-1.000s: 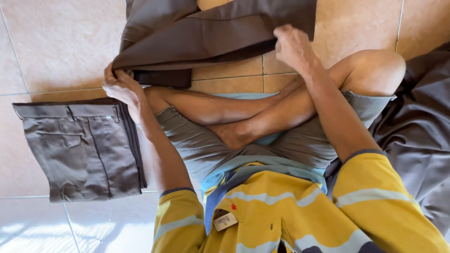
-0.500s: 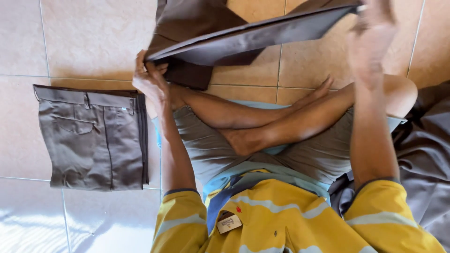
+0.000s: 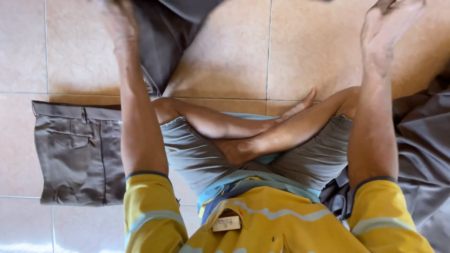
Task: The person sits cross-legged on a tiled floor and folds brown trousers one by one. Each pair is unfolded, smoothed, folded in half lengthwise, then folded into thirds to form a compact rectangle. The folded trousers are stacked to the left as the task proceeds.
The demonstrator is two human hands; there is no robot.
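I sit cross-legged on a tiled floor with both arms raised. My left hand (image 3: 119, 26) is blurred at the top left, gripping a dark grey garment (image 3: 161, 47) that hangs down from the top edge to my left knee. My right hand (image 3: 389, 33) is lifted at the top right. Its fingertips reach the frame's edge, and I cannot make out whether it grips the garment, whose upper part is out of view.
A folded pair of grey trousers (image 3: 75, 154) lies flat on the floor by my left side. A heap of grey cloth (image 3: 422, 154) lies along my right side. Beige floor tiles (image 3: 234, 56) stretch ahead of my legs.
Both hands have risen, lifting the grey garment off the floor until most of it is above the frame. The view has shifted closer.
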